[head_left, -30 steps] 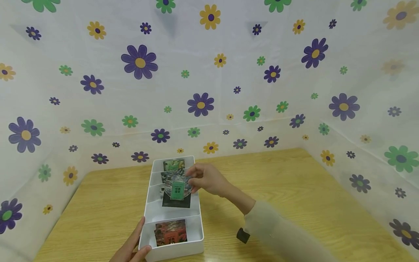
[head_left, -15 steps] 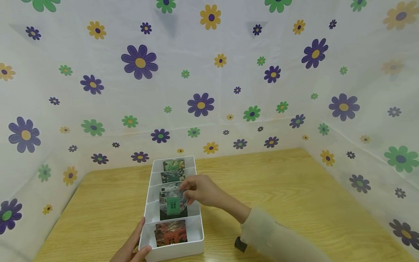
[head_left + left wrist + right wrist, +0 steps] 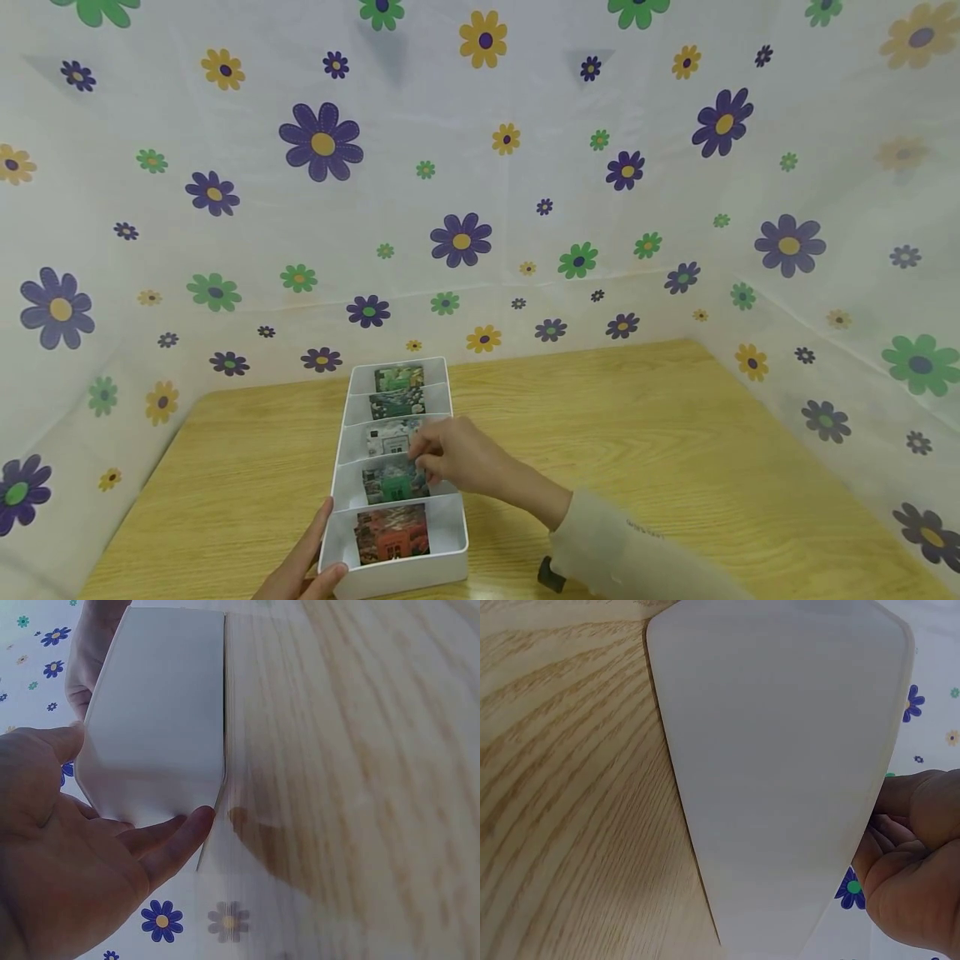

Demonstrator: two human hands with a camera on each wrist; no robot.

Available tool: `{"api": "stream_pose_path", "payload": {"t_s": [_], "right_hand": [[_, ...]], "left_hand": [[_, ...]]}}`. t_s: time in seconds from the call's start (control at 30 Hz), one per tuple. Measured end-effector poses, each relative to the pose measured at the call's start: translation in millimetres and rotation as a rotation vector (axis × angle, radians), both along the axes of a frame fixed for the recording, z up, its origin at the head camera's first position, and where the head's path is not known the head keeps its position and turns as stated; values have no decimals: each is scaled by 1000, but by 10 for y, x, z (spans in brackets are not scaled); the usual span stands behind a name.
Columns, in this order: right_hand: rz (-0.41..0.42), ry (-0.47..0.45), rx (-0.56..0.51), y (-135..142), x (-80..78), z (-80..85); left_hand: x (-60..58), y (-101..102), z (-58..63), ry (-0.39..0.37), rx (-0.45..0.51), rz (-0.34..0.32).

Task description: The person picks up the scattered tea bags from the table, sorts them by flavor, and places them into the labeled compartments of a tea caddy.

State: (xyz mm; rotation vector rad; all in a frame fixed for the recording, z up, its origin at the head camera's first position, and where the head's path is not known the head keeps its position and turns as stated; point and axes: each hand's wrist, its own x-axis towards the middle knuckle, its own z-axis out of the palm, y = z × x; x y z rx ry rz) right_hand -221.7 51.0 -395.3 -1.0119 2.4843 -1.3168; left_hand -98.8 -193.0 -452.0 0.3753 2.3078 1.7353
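Observation:
A long white divided box (image 3: 408,577) stands on the table, its compartments in a row from front to back. My left hand (image 3: 300,562) holds its front left corner, thumb on the front rim and fingers along the side; in the left wrist view this hand (image 3: 82,832) spans the white wall. In the second compartment from the front sits a flat dark packet with a green label (image 3: 390,483). The fingertips of my right hand (image 3: 465,454) pinch at its upper right edge. The right wrist view shows that hand (image 3: 919,855) over the rim, fingertips hidden behind the wall.
A red-labelled packet (image 3: 392,533) lies in the front compartment. Behind the green-labelled one are a pale packet (image 3: 386,439), a dark floral one (image 3: 396,404) and a green one (image 3: 399,378). A small black object (image 3: 551,575) shows under the right sleeve. Flowered cloth (image 3: 405,208) surrounds the wooden table (image 3: 600,417).
My right hand has moved toward me and down, bringing the green-labelled packet from above the middle compartments into the second from the front. The left hand and the box have stayed put.

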Motion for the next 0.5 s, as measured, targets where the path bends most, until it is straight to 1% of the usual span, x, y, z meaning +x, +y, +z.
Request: {"api": "stream_pose_path", "payload": {"t_s": [0.13, 0.23, 0.37, 0.43, 0.5], "right_hand": [[-17, 74, 56, -12, 20, -13], [-22, 160, 118, -18, 34, -26], [-15, 287, 172, -23, 60, -38], [-13, 338, 185, -24, 78, -38], [-25, 365, 195, -27, 89, -35]], "left_hand": [[-7, -5, -13, -18, 18, -2], [-6, -8, -19, -25, 31, -2], [-9, -9, -17, -26, 30, -5], [-11, -10, -12, -31, 28, -7], [-15, -9, -7, -37, 23, -4]]}}
